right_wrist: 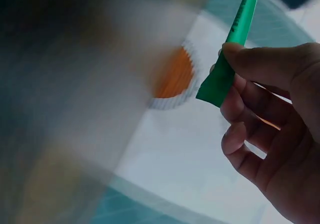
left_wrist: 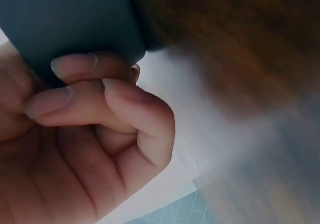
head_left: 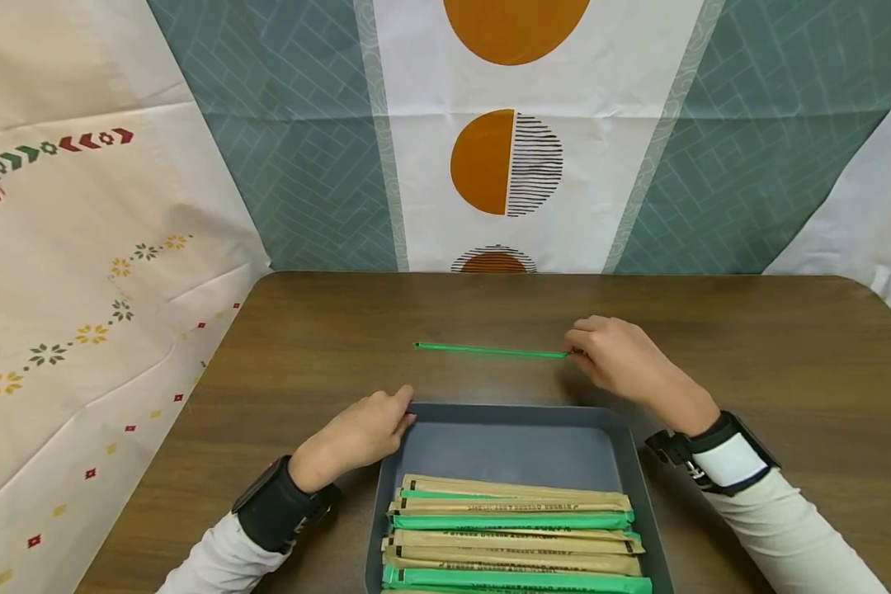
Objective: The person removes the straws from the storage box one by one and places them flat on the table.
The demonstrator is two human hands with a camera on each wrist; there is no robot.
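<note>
My right hand (head_left: 616, 359) pinches one end of a long, slim green paper packet (head_left: 490, 351) between thumb and fingers. The packet extends leftward beyond the far side of a grey tray (head_left: 516, 415), nearly level across the head view. Dark print runs along the green packet (right_wrist: 242, 21) in the right wrist view, and its flat end sticks out past the thumb. At the tray's far left corner, my left hand (head_left: 367, 425) grips the rim. Its curled fingers (left_wrist: 145, 114) show against the tray wall in the left wrist view.
Several tan and green printed packets (head_left: 516, 540) lie side by side across the near part of the tray. The tray stands on a brown wooden table (head_left: 327, 330). Patterned cloths (head_left: 312, 124) hang behind the table and at its left.
</note>
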